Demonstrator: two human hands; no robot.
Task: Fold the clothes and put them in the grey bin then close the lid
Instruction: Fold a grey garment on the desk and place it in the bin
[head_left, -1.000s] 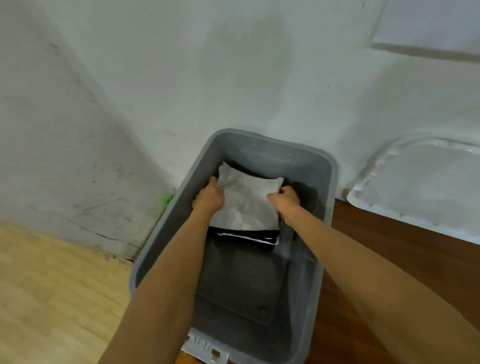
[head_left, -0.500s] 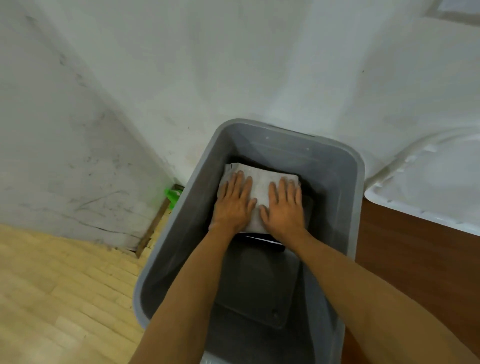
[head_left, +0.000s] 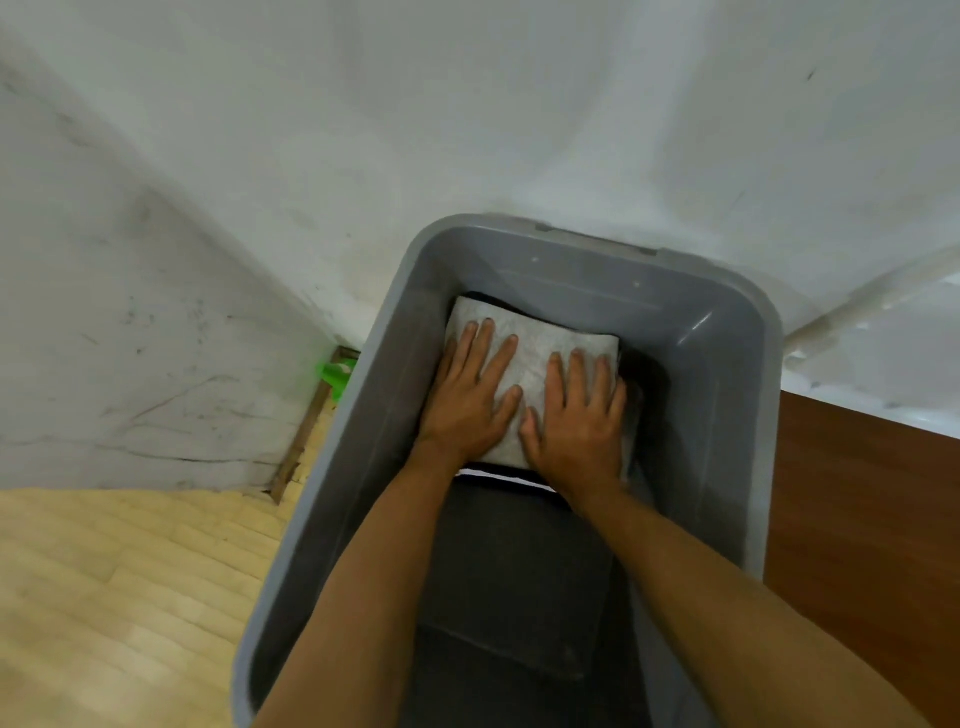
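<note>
The grey bin (head_left: 737, 395) stands open below me against a white wall. Inside at its far end lies a folded light grey cloth (head_left: 540, 338) on top of a dark folded garment (head_left: 644, 374) with a white edge. My left hand (head_left: 470, 400) and my right hand (head_left: 579, 421) lie side by side, palms down with fingers straight, pressing flat on the light cloth. Another dark grey folded piece (head_left: 519, 582) fills the near part of the bin between my forearms. The white lid (head_left: 883, 343) leans at the right, beyond the bin.
A brown wooden surface (head_left: 862, 499) lies right of the bin. Light wooden floor (head_left: 130, 597) spreads at the lower left. A small green object (head_left: 332, 376) sits in the gap between the wall and the bin.
One second ago both hands gripped the light cloth by its sides and lowered it. Now they lie flat on top of it. The view has moved closer to the bin.
</note>
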